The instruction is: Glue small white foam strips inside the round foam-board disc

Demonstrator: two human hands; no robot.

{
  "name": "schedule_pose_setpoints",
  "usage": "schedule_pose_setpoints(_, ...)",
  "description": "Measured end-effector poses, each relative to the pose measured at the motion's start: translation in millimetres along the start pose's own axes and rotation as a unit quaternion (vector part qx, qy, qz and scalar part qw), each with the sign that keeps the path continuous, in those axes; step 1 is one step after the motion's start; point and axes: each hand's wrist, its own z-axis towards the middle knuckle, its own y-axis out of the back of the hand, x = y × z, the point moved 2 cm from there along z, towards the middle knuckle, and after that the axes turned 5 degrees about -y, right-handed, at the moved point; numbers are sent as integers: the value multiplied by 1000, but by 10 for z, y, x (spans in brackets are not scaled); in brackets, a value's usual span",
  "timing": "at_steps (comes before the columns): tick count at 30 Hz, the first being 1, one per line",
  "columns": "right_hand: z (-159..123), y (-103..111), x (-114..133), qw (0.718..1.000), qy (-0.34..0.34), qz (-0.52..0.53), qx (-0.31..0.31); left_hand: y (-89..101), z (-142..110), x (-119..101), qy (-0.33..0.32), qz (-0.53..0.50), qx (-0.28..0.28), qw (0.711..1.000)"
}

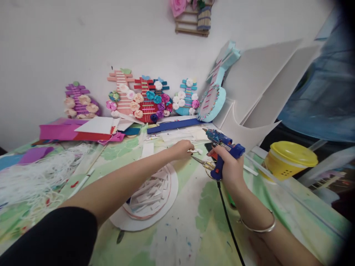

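My right hand [231,166] is wrapped round the handle of a blue glue gun [222,142], its nozzle pointing left and away. Ahead of my body, my left hand [181,149] has its fingers pinched at a small white piece [197,151]. Between the two hands lie gold-handled scissors [202,161], partly behind the glue gun. Under my left forearm is a white card disc [170,188] with a curved line drawn on it. Many cut white strips [148,197] are heaped inside that line, some hidden by the arm.
Flower-decorated instrument models [146,99] lean along the wall. Tangled white string [41,177] and coloured sheets [59,131] lie at left. A yellow tub [291,159] stands at right, near large white boards [266,85]. The glue gun's black cord [229,225] runs toward me.
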Motion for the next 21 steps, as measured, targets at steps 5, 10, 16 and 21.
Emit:
schedule_pose_setpoints(5,-26,-5,19,1000,-14,3,-13,-217,321,31,24,-11,5,1000)
schedule_pose_setpoints(10,-41,-6,21,1000,-2,13,7,-206,346,97,40,-60,-3,997)
schedule_pose_setpoints(16,-61,-15,27,999,-13,33,28,18,86,96,79,-162,-85,980)
schedule_pose_setpoints(21,-106,-46,6,996,-17,23,89,306,-490,-40,155,-271,-173,934)
